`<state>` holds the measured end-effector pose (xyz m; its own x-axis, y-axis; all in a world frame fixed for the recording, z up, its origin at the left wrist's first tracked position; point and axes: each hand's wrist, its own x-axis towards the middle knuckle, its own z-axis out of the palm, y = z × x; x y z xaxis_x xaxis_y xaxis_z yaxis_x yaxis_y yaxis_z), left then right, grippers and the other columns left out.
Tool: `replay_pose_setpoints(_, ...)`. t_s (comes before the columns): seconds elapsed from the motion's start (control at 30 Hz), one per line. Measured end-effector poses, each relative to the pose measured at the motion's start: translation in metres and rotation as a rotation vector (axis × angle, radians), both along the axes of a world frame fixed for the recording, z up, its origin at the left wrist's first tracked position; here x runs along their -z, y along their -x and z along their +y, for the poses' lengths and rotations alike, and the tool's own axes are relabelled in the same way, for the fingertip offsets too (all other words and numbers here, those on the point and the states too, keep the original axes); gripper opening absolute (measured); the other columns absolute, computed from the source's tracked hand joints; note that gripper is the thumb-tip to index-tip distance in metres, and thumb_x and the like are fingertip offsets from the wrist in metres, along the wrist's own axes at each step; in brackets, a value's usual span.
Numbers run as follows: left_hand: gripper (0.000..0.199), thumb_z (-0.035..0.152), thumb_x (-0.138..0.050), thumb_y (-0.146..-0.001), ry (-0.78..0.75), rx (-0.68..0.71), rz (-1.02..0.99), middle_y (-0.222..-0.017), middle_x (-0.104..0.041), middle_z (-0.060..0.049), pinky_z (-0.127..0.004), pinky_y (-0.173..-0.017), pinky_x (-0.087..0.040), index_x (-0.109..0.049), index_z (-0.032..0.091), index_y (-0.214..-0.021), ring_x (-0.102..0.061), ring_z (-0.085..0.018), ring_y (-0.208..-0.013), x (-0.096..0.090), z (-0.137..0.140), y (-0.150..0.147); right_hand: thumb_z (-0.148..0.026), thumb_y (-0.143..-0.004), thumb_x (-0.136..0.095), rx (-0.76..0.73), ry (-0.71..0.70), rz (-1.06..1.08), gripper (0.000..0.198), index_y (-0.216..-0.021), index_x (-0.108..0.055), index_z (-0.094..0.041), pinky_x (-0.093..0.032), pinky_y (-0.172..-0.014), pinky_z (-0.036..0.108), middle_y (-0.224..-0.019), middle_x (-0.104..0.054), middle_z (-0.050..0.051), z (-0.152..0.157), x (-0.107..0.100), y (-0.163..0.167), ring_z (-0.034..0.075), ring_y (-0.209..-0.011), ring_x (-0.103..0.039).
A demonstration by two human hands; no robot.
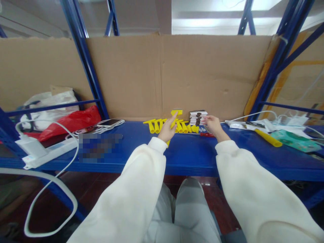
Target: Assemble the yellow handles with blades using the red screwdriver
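In my left hand (168, 128) is a yellow scraper (176, 112), its wide head up and the end of its handle showing below my palm. The fingers are closed round the handle. My right hand (213, 125) is at the right side of a stack of small black-and-white packs (198, 118). Its fingertips are pinched together; whatever is between them is too small to make out. Several more yellow scrapers (151, 127) lie in a row along the back of the blue shelf, partly hidden behind my left hand. A dark flat packet with red (207, 134) lies under my right hand.
A cardboard panel (126, 77) closes off the back. On the left are a phone (112, 123), a white power strip (53, 153) with a looping cable and a red bag (73, 123). To the right lie a yellow tube-like piece (268, 137) and a green packet (295, 141).
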<state>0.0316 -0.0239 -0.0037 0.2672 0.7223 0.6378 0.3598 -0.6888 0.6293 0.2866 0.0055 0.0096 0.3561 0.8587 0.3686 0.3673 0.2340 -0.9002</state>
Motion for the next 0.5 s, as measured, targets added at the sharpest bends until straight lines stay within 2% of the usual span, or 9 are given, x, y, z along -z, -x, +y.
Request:
replay_pose_setpoints(0.1,0.073,0.025,-0.064,-0.094,0.326,0.095,-0.25,-0.111,-0.07,-0.009,-0.024,-0.058,-0.053,-0.034,0.031,-0.16,-0.06,-0.01,-0.061,-0.005,-0.005,-0.004,-0.014,-0.084,-0.06,0.224,0.165,-0.41,0.015,-0.089,-0.074,-0.016,-0.048,-0.098,0.047,-0.105,-0.076,0.015,0.004,0.005,-0.019,0.029,-0.107,-0.068)
replay_pose_setpoints(0.2,0.077,0.015,-0.064,-0.091,0.553,0.167,-0.292,-0.111,-0.071,-0.009,-0.019,-0.046,-0.046,-0.033,0.03,-0.16,-0.056,-0.006,-0.051,-0.012,-0.015,-0.008,-0.018,-0.082,-0.061,0.267,0.365,-0.671,0.016,-0.082,-0.077,-0.02,-0.042,-0.102,0.056,-0.099,-0.076,0.012,0.003,0.008,-0.022,0.033,-0.11,-0.066)
replay_pose_setpoints(0.33,0.077,0.007,-0.057,-0.092,0.759,0.228,-0.293,-0.104,-0.074,-0.008,-0.017,-0.04,-0.041,-0.031,0.027,-0.161,-0.056,-0.006,-0.048,-0.017,-0.022,-0.01,-0.016,-0.08,-0.061,0.225,0.451,-0.842,0.018,-0.08,-0.078,-0.023,-0.041,-0.101,0.054,-0.097,-0.076,0.01,0.001,0.007,-0.017,0.032,-0.109,-0.066)
replay_pose_setpoints(0.5,0.077,0.008,-0.055,-0.094,0.88,0.309,-0.309,-0.098,-0.076,-0.008,-0.017,-0.041,-0.042,-0.027,0.028,-0.162,-0.059,-0.008,-0.049,-0.017,-0.019,-0.008,-0.018,-0.079,-0.064,0.234,0.453,-0.933,0.018,-0.084,-0.08,-0.025,-0.042,-0.099,0.052,-0.107,-0.076,0.011,0.004,0.006,-0.014,0.032,-0.113,-0.065)
